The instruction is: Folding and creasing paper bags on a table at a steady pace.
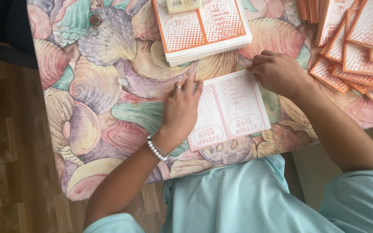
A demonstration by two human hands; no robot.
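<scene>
The fingers [186, 88] of my left hand [180, 112] lie flat and nearly straight, pressing the left edge of a pale paper sheet [232, 108] printed in faded orange; they grip nothing, only hold it down. A ring sits on 1 finger and a white bead bracelet [156, 149] circles the wrist. Left of that hand I see a wide stretch of shell-patterned worktop [91, 86] with nothing on it, running to the worktop's left edge, where brown wood floor [9, 151] begins. The sheet lies flat near the worktop's front edge, its lower corners close to the drop toward my light blue shirt [247, 198]. Just beyond the sheet sits a squared stack of orange-and-white sheets [203, 30], with a cream-coloured object [182, 4] on top, cut off by the frame. My right hand [279, 73] rests on the sheet's upper right corner, fingers curled under, tips on the paper; I cannot tell whether they pinch the edge. Further right, a loose fanned pile of orange sheets [355, 56] crowds the worktop, leaving little room there.
</scene>
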